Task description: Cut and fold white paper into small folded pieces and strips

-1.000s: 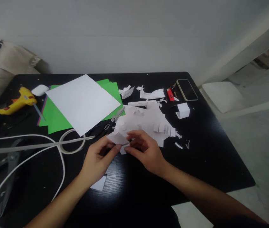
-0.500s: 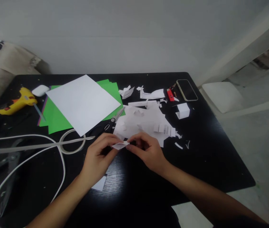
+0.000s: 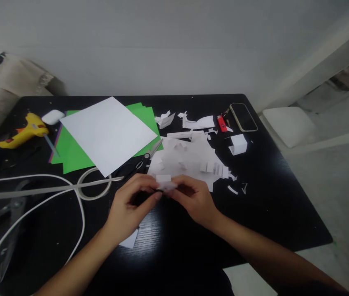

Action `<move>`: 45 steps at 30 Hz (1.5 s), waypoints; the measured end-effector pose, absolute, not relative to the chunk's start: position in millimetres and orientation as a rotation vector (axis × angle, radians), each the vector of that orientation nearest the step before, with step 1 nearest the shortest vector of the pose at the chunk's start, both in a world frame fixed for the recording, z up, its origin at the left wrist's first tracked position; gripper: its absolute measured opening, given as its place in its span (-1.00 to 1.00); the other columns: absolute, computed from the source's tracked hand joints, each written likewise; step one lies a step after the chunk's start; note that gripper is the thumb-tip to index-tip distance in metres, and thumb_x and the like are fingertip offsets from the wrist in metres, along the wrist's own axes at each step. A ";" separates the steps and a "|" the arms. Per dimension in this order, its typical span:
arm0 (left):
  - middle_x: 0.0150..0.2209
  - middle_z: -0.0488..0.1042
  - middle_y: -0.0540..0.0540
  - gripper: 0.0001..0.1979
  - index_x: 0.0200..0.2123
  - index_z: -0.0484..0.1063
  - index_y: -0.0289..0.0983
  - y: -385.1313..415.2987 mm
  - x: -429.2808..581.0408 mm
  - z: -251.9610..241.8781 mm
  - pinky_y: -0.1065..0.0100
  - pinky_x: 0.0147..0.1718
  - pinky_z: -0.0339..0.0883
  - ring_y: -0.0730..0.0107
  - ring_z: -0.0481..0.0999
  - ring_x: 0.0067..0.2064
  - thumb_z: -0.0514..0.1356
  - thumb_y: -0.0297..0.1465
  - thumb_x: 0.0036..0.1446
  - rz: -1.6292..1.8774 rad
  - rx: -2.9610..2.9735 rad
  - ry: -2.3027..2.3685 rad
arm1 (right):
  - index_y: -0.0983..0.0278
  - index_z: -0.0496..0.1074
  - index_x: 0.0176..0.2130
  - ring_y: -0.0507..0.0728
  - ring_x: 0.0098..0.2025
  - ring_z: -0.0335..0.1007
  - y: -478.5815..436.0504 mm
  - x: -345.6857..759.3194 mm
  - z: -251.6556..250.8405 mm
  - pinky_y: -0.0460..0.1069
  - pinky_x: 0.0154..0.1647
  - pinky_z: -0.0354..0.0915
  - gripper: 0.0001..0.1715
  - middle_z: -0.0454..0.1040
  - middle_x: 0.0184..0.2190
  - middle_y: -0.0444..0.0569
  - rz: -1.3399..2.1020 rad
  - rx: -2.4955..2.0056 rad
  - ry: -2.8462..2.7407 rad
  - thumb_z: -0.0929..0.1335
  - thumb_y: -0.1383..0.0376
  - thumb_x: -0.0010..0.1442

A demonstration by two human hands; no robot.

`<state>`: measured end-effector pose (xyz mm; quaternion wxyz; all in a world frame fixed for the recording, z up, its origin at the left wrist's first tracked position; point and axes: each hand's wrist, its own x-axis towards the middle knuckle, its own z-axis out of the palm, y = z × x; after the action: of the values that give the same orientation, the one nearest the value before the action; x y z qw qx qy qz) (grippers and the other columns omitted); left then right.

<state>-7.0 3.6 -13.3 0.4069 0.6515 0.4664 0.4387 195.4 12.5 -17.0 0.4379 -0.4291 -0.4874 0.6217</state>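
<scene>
Between my two hands is a small folded piece of white paper [image 3: 164, 179], slightly blurred, with a flat flap turned up. My right hand [image 3: 194, 199] pinches its right side between thumb and fingers. The fingertips and thumb of my left hand [image 3: 129, 201] close on the left edge. Below the left wrist, a white paper scrap [image 3: 129, 239] lies partly hidden on the black table [image 3: 180, 242]. Just beyond my hands spreads a larger white sheet [image 3: 189, 156] strewn with cut bits. Black-handled scissors [image 3: 147, 157] rest at its left.
A white square sheet [image 3: 109, 135] covers green paper [image 3: 75, 154]. Leftward are a yellow glue gun [image 3: 26, 130], a white earbud case [image 3: 52, 117], a tape roll [image 3: 83, 191], a white cable [image 3: 83, 222] and large dark shears [image 3: 15, 222]. Rightward lie a red lighter [image 3: 222, 123], phone [image 3: 243, 117] and folded paper [image 3: 238, 144].
The small paper piece has turned in my fingers and shifted slightly right, so its flap now faces up. My left fingers have changed their hold; other things stay put.
</scene>
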 end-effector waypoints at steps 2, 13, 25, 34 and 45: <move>-0.17 0.58 -0.08 -0.96 -0.21 0.58 -0.19 2.9 -5.3 -13.4 0.37 -0.21 0.49 0.37 0.58 -0.18 0.33 -0.43 0.27 1.097 1.568 1.213 | 0.18 0.60 -0.30 0.12 -0.27 0.61 11.9 194.3 -16.1 0.06 -0.11 0.54 -0.81 0.64 -0.35 -0.11 1.541 -1.104 -1.212 0.58 0.16 0.16; -0.33 0.58 0.05 -0.85 -0.14 0.49 -0.19 0.7 -0.3 -16.4 0.51 -0.29 0.50 0.52 0.59 -0.33 0.35 -0.44 0.23 1.125 1.423 1.268 | 0.15 0.45 -0.10 0.08 -0.42 0.60 11.7 193.1 -19.0 0.00 -0.31 0.50 -0.57 0.60 -0.44 -0.20 1.537 -1.117 -1.156 0.60 0.16 0.12; -0.30 0.67 0.03 -0.86 -0.10 0.54 -0.20 -0.8 -1.5 -14.0 0.49 -0.29 0.55 0.48 0.66 -0.32 0.31 -0.46 0.27 1.079 1.523 1.255 | 0.20 0.57 -0.24 0.10 -0.29 0.58 11.9 193.0 -17.1 0.05 -0.12 0.52 -0.78 0.61 -0.33 -0.11 1.583 -1.105 -1.177 0.57 0.17 0.17; -0.28 0.66 0.07 -0.93 -0.17 0.60 -0.16 -2.5 -4.7 -17.8 0.54 -0.31 0.48 0.54 0.61 -0.34 0.32 -0.42 0.29 1.098 1.648 1.390 | 0.20 0.57 -0.16 0.14 -0.15 0.60 12.3 194.8 -16.7 0.06 -0.05 0.52 -0.73 0.64 -0.21 -0.07 1.672 -1.063 -1.191 0.58 0.26 0.13; -0.24 0.60 0.02 -0.86 -0.05 0.55 -0.19 -1.8 -4.6 -16.3 0.48 -0.24 0.46 0.50 0.59 -0.26 0.28 -0.42 0.35 1.022 1.829 1.236 | 0.16 0.61 -0.24 0.09 -0.31 0.46 14.3 196.3 -18.6 0.01 -0.26 0.40 -0.86 0.59 -0.33 -0.13 1.416 -1.211 -1.304 0.56 0.25 0.15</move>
<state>-4.6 -1.8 -16.3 0.3472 0.7051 0.4764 0.3942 196.3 14.3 -18.6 0.4200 -0.4833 -0.5203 0.5651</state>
